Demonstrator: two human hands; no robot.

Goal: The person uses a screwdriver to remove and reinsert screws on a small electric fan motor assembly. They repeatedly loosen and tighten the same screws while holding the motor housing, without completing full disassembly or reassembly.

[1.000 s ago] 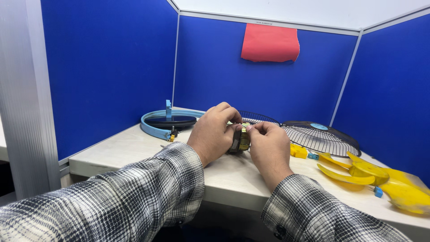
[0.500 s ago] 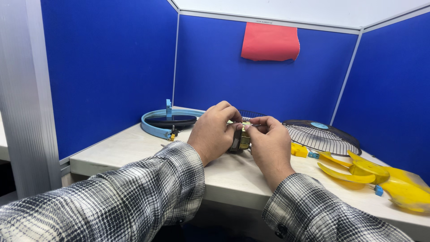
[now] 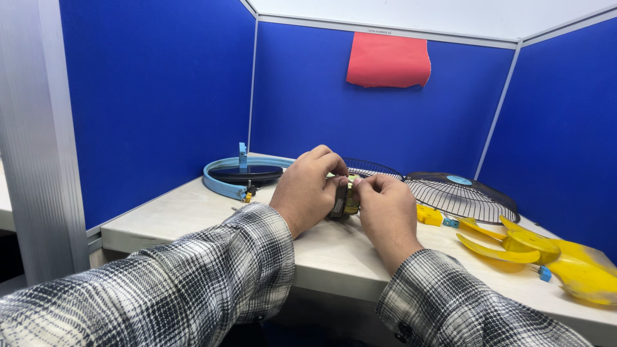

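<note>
I see my left hand (image 3: 308,189) and my right hand (image 3: 385,209) closed together around a small dark motor part (image 3: 345,198), held between them just above the surface (image 3: 193,215). Behind my hands lie a blue ring (image 3: 222,183) and a wire fan guard (image 3: 466,196); to the right of my right hand lie yellow fan blades (image 3: 533,247).

Blue partition walls (image 3: 160,96), red cloth (image 3: 389,61), yellow fan blades (image 3: 533,247), light-blue ring (image 3: 222,183), black wire grille (image 3: 463,196), black-and-white plaid sleeves (image 3: 193,289).
</note>
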